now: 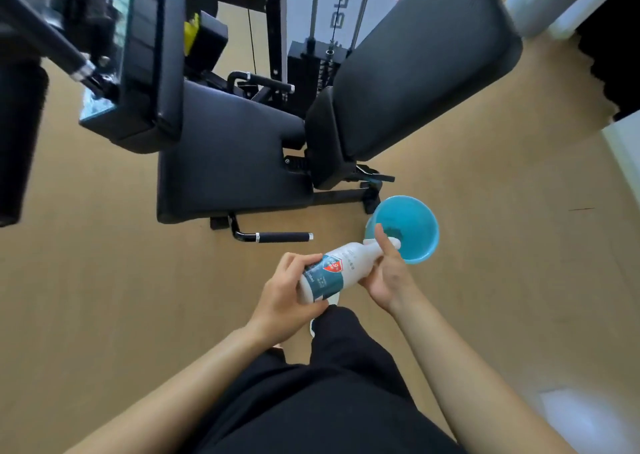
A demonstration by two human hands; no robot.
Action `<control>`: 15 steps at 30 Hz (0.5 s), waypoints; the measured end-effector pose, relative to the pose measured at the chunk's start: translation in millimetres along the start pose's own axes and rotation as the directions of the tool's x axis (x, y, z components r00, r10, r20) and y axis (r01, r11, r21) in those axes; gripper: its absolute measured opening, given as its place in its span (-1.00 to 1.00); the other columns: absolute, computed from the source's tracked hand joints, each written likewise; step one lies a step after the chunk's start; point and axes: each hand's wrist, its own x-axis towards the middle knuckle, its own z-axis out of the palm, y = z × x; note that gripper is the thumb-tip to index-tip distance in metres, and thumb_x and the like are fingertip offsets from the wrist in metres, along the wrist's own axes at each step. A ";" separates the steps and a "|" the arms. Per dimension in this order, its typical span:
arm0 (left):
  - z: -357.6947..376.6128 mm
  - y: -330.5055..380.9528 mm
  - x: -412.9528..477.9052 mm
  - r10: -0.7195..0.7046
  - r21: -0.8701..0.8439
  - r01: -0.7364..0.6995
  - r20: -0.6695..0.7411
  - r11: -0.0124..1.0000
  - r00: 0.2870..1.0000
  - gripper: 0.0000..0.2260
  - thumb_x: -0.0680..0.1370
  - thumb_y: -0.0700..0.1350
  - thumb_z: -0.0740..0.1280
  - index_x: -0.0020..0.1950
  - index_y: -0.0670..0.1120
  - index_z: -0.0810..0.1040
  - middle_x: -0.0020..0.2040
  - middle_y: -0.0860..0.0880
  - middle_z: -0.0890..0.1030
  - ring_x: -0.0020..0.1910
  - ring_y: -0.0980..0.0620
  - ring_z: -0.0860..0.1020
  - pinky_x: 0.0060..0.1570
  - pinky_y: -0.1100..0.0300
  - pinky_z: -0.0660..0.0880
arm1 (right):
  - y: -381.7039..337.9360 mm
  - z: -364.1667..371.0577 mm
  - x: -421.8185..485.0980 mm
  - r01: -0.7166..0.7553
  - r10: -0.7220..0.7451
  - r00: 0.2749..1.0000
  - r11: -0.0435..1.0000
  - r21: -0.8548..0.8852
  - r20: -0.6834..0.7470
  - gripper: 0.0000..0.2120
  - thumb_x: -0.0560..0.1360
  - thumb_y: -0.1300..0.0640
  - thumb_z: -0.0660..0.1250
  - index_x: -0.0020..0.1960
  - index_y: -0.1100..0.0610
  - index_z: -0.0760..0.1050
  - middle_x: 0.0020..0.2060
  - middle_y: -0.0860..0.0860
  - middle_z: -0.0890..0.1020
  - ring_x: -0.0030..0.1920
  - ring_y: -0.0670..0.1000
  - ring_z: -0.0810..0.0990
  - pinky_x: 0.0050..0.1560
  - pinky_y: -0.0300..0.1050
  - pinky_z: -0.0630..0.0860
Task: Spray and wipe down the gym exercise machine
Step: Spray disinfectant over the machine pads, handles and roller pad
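**Tan floor and what stands on it**

The smooth tan wooden floor (pixel 104 298) carries the black padded gym exercise machine (pixel 228 163) — its frame feet rest directly on the boards. Just beside the machine's near foot stands a round light-blue plastic bucket (pixel 420 242).

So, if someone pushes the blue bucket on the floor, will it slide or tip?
The blue bucket looks like thin plastic, so probably light. The floor looks smooth, so a low push likely slides it. It widens toward the rim, so a high push might tip it.
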 end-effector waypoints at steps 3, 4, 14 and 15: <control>-6.4 2.5 17.9 0.121 0.088 -0.116 -0.050 0.989 0.991 -0.37 0.37 -0.19 0.59 0.40 -0.02 0.49 0.28 0.08 0.46 0.29 0.11 0.53 0.16 0.02 0.61 | -8.4 14.1 24.1 -0.106 0.107 0.994 0.993 0.055 -0.018 -0.39 0.54 -0.17 0.42 0.47 -0.03 0.25 0.28 0.23 0.56 0.21 0.27 0.64 0.10 0.29 0.65; -6.9 5.7 24.0 0.149 0.101 -0.141 -0.080 0.985 0.986 -0.39 0.37 -0.16 0.58 0.40 -0.03 0.51 0.29 0.06 0.47 0.30 0.10 0.53 0.17 0.04 0.61 | -12.6 19.0 31.0 -0.145 0.147 0.989 0.987 0.070 -0.016 -0.42 0.55 -0.17 0.42 0.44 0.01 0.30 0.25 0.23 0.58 0.19 0.27 0.66 0.12 0.29 0.64; 4.2 33.7 97.4 -0.306 -0.141 0.297 -0.048 0.944 0.951 -0.28 0.32 0.00 0.62 0.43 0.07 0.44 0.26 0.11 0.57 0.21 0.11 0.62 0.11 0.15 0.63 | -80.0 49.5 105.0 -0.233 0.235 0.970 0.972 -0.037 0.062 -0.55 0.49 0.10 0.49 0.32 0.00 0.43 0.00 0.16 0.60 -0.02 0.19 0.69 0.06 0.20 0.66; 3.5 32.9 101.6 -0.390 -0.209 0.381 -0.003 0.901 0.921 -0.28 0.32 0.00 0.63 0.43 0.07 0.45 0.24 0.10 0.60 0.18 0.11 0.64 0.08 0.15 0.65 | -83.4 53.0 111.0 -0.236 0.241 0.969 0.969 -0.074 0.064 -0.58 0.51 0.12 0.48 0.31 0.02 0.43 -0.06 0.14 0.60 -0.08 0.15 0.70 0.00 0.16 0.67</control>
